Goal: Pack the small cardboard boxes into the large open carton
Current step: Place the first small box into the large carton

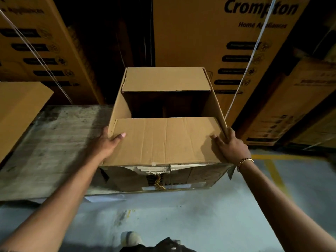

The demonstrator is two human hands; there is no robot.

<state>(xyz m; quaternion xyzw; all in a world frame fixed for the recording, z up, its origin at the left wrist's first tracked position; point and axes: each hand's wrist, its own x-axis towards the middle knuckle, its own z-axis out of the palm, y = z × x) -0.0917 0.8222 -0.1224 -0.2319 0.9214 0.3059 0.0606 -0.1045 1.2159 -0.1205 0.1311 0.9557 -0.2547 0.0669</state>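
Note:
The large brown carton [163, 139] stands at the front edge of a low worn platform [54, 142]. Its near flap lies folded flat over the opening and its far flap [164, 79] also leans inward, leaving a dark gap in the middle. My left hand [107, 142] grips the carton's near left corner, thumb on the near flap. My right hand [230, 144] holds the upright right side flap [215, 104] at its near corner, fingers resting on the near flap. I cannot make out any small boxes; the inside of the carton is too dark.
Tall printed appliance cartons [209, 33] stand behind and at both sides, with white straps [243, 73] running down them. A plain cardboard sheet [18, 110] leans at the left. Grey floor with yellow lines [274, 171] lies at the right; my shoe [131, 238] shows below.

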